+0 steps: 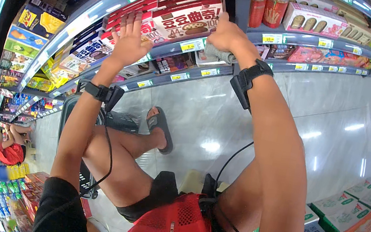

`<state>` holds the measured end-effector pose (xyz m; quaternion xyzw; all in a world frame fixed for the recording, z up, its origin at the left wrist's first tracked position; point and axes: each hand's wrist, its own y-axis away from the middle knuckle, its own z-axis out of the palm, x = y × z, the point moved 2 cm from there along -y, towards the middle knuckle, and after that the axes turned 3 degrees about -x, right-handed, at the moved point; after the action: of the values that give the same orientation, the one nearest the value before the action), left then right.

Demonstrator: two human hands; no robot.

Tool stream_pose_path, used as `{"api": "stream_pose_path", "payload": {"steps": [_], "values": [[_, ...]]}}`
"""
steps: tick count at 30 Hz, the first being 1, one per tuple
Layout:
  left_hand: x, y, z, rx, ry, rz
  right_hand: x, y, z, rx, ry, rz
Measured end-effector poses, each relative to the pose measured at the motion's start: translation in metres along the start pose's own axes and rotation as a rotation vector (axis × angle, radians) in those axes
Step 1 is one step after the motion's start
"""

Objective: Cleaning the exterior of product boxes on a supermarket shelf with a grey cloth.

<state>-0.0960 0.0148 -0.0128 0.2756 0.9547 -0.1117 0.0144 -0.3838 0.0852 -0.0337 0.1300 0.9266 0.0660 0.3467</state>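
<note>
On the shelf in front of me stands a row of flat red, white and brown cookie packets [188, 21] with cookie pictures. My left hand [129, 42] lies against the left packets, its fingers stretched out and apart, holding nothing. At the right end of the row is my right hand [229, 38], its fingertips at the front packet's upper right edge. A crumpled grey cloth [217, 54] hangs from under its curled fingers. Part of the right fingers' grip is hidden by the back of the hand.
Price tags line the shelf edge [193, 46]. Red canisters [275, 5] and pink-white boxes [311, 20] fill the shelf at right. A dark basket [117, 121] stands by my left leg. Stacked cartons [339, 213] are at lower right. Another person [11, 151] crouches far left.
</note>
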Motion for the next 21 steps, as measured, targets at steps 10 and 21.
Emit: {"api": "stream_pose_path", "payload": {"steps": [10, 21], "values": [[0.004, 0.011, -0.004, 0.153, 0.014, 0.058, -0.002, 0.004, -0.005, 0.06, -0.084, -0.156], [-0.006, -0.013, 0.0, 0.234, 0.136, 0.115, 0.008, -0.01, -0.001, 0.1, -0.196, -0.279]]}}
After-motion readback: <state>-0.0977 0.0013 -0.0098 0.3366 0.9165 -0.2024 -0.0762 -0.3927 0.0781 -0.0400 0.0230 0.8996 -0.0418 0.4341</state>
